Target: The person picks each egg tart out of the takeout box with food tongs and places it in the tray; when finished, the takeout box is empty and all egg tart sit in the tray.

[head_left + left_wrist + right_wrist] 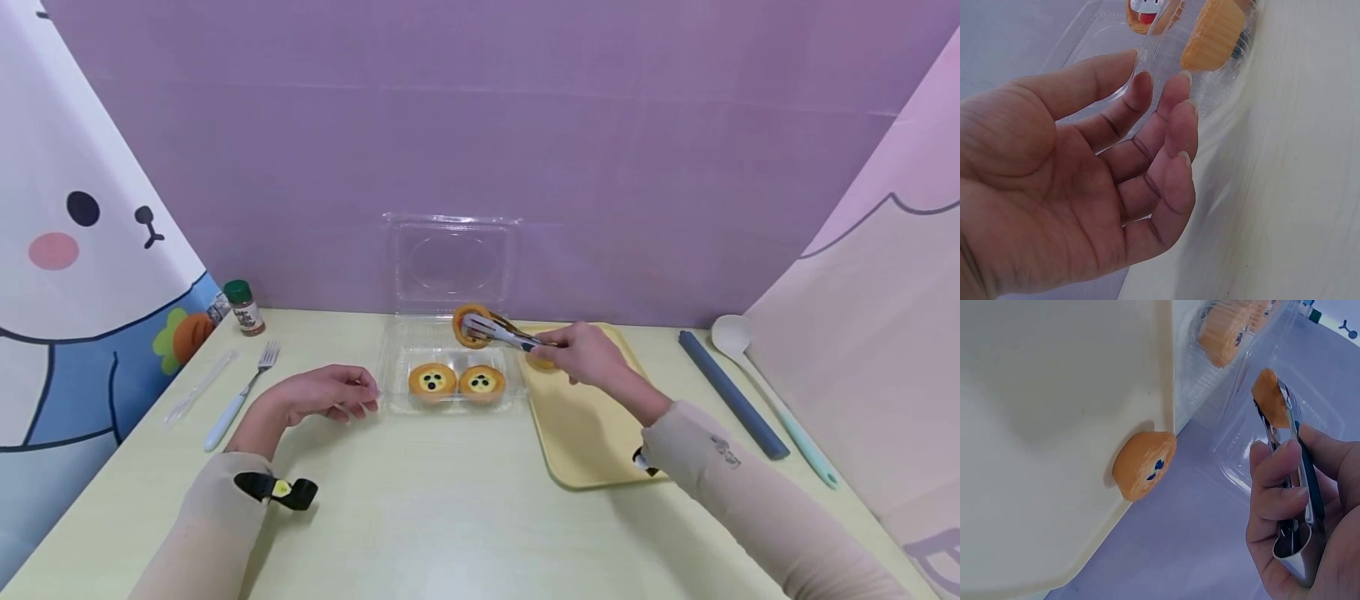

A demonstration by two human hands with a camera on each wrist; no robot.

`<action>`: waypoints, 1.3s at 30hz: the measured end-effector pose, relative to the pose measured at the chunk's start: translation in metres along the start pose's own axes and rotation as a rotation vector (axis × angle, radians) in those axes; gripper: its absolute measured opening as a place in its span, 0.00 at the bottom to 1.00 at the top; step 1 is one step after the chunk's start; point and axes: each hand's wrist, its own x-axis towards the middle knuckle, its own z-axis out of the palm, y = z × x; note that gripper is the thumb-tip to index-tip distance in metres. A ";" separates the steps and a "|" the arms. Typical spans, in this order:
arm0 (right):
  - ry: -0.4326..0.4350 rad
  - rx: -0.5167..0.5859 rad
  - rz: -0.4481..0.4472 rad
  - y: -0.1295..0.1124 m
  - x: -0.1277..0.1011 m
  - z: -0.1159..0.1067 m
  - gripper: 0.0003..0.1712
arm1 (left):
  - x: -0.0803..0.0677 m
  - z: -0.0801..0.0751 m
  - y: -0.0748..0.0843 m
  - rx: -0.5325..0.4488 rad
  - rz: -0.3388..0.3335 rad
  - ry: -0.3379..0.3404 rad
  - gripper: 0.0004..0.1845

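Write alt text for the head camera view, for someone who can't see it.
A right hand holds tongs gripping a tart above an open clear container holding two tarts. The left hand rests beside the container.

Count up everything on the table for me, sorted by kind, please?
Tarts: 4 (two in the clear box, one in the tongs, one on the yellow tray)
Tongs: 1
Clear box: 1
Yellow tray: 1
Fork: 1
Spoon: 1
Spice jar: 1
Grey stick: 1
Clear plastic piece: 1
Total: 12
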 end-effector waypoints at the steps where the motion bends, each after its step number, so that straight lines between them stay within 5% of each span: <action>1: 0.003 0.004 -0.002 0.001 -0.001 -0.001 0.22 | 0.000 0.000 0.000 0.000 0.001 0.000 0.13; 39: 0.053 0.066 0.051 0.049 -0.036 -0.041 0.25 | 0.001 -0.002 -0.003 0.003 0.016 -0.015 0.16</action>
